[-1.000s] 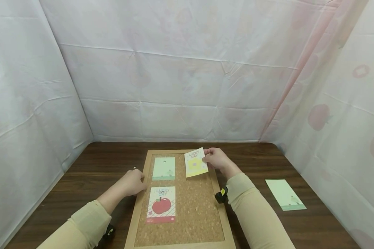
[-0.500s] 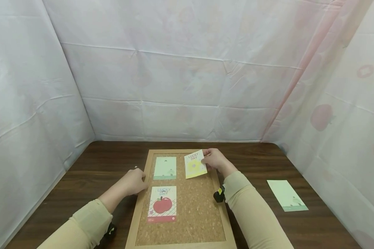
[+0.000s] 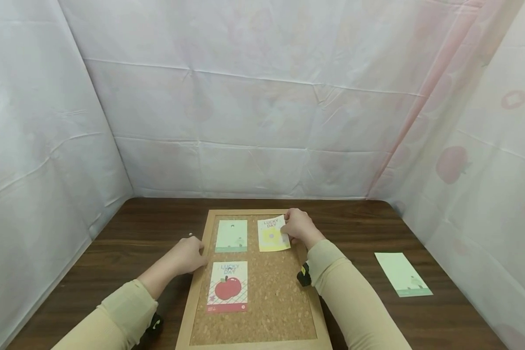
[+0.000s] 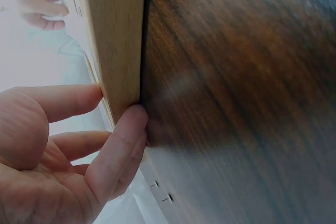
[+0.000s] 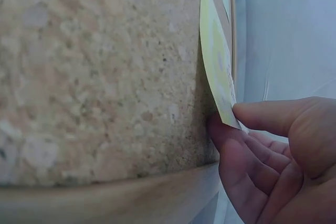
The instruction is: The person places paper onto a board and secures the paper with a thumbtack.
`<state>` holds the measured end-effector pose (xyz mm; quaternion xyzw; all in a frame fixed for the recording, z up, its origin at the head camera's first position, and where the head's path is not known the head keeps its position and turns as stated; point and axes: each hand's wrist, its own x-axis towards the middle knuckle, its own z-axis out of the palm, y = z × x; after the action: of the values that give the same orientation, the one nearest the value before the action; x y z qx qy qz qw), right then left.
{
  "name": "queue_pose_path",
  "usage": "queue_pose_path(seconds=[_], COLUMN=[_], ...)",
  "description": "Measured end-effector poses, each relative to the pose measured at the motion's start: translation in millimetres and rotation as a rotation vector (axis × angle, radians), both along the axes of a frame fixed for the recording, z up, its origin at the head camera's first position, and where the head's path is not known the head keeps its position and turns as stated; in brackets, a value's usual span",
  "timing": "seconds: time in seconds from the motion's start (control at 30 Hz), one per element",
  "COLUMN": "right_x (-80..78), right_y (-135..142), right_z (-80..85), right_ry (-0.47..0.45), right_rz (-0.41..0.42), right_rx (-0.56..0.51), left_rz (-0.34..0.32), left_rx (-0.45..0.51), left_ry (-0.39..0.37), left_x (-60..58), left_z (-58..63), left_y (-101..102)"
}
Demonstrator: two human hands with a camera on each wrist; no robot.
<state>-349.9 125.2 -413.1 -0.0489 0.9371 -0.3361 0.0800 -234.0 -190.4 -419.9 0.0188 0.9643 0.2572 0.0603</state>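
A wood-framed corkboard (image 3: 280, 301) lies on the table. My left hand (image 3: 187, 255) holds its left edge; in the left wrist view the thumb touches the frame's upper edge and the fingers (image 4: 128, 124) press its outer side. My right hand (image 3: 301, 227) pinches the right edge of a yellow-and-white "LUCKY DAY" card (image 3: 271, 236) at the board's upper right. The right wrist view shows that card (image 5: 218, 56) bowed, its near corner raised off the cork. Left of it is a pale green card (image 3: 231, 236), with a red apple card (image 3: 228, 289) below; each has a small pin at its top.
Another pale green card (image 3: 403, 274) lies on the dark wooden table (image 3: 358, 228) to the right. Two thin pins (image 4: 167, 199) rest on the table beyond my left hand. White cloth (image 3: 253, 107) hangs behind and on both sides.
My right hand has shifted slightly left and turned, lowering the yellow card and straightening it against the board's upper right. The left hand keeps its place on the frame.
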Motion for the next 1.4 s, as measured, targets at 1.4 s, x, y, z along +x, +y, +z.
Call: queue_pose_path(seconds=[1.4], right_x=[0.2], right_y=[-3.1], right_z=[-1.1], right_ry=[0.047], right_rz=[-0.04], right_rx=[0.285], left_rz=[-0.011], left_rx=[0.006], left_ry=[0.012], left_x=[-2.7], left_z=[-2.0], left_y=[5.7])
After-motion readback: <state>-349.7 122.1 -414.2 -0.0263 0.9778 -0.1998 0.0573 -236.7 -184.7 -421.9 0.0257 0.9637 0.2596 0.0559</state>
